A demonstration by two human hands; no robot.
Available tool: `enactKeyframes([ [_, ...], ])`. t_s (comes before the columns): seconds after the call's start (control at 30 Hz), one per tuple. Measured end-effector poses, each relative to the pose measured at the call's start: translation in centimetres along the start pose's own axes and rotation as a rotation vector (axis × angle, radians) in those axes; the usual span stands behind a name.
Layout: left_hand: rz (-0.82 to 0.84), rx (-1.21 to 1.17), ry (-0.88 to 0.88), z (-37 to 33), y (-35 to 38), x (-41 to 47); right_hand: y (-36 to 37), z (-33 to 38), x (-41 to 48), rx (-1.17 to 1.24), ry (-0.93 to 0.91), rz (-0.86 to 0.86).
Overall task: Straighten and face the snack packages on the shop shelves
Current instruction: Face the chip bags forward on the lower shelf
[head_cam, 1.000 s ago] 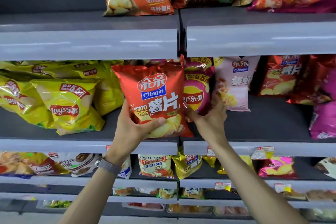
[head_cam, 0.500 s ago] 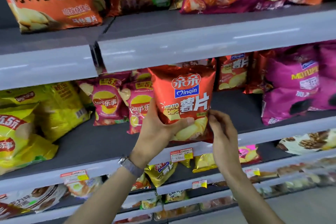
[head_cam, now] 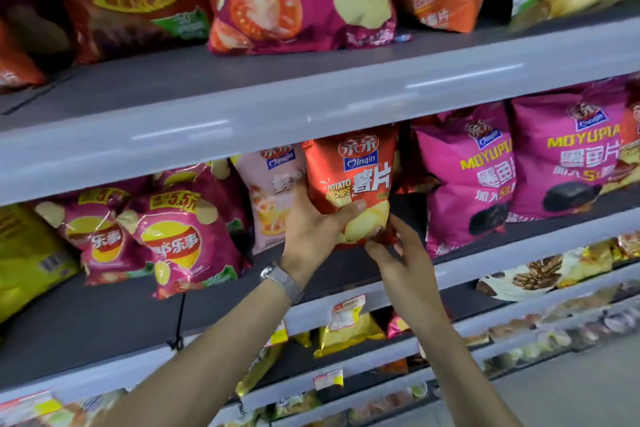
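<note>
The red chip bag (head_cam: pixel 360 180) stands upright above the shelf (head_cam: pixel 485 262), long axis vertical, printed front facing the person. The left hand (head_cam: pixel 311 232) grips its lower left side, thumb across the front. The right hand (head_cam: pixel 401 263) pinches its bottom right corner. A pale pink bag (head_cam: pixel 270 191) sits just left of the hands and a magenta bag (head_cam: pixel 467 177) just right.

Middle shelf (head_cam: pixel 485 262), front row:
- Red chip bag (head_cam: pixel 356 180): upright, label facing out. Left hand (head_cam: pixel 311 229) grips its lower left side, thumb across the front; right hand (head_cam: pixel 398 260) holds its bottom right corner.
- Pale pink bag (head_cam: pixel 272 191): just behind the red one, to its left.
- Two magenta bags (head_cam: pixel 467 180): upright, to the right.
- Two tilted pink chip bags (head_cam: pixel 180 239): further left.
- Wristwatch (head_cam: pixel 282 279): on the left wrist.
</note>
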State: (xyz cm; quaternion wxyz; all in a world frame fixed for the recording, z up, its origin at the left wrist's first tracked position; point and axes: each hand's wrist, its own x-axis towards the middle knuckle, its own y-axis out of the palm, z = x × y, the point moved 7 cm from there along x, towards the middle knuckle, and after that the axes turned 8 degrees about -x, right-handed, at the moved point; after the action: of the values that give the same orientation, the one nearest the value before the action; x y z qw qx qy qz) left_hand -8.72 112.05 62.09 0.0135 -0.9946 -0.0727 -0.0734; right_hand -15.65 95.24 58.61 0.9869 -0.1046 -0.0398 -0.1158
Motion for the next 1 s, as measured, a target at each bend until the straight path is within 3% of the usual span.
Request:
enactKeyframes([
  [0.43, 0.013, -0.054, -0.075, 2.8, 7.0, 4.9, -1.8, -1.7, 3.6, -0.171, 0.024, 0.158],
  [0.6, 0.118, -0.001, -0.089, 2.8, 8.0, 5.1, -1.4, -1.4, 4.6, -0.356, -0.09, 0.158],
  [0.73, 0.21, 0.101, -0.161, 3.4, 7.0, 4.3, -0.9, -1.7, 5.0, -0.355, -0.07, 0.163],
  [1.0, 0.237, 0.132, -0.222, 4.9, 6.1, 2.8, -0.8, -1.5, 5.3, -0.354, 0.019, 0.1],
])
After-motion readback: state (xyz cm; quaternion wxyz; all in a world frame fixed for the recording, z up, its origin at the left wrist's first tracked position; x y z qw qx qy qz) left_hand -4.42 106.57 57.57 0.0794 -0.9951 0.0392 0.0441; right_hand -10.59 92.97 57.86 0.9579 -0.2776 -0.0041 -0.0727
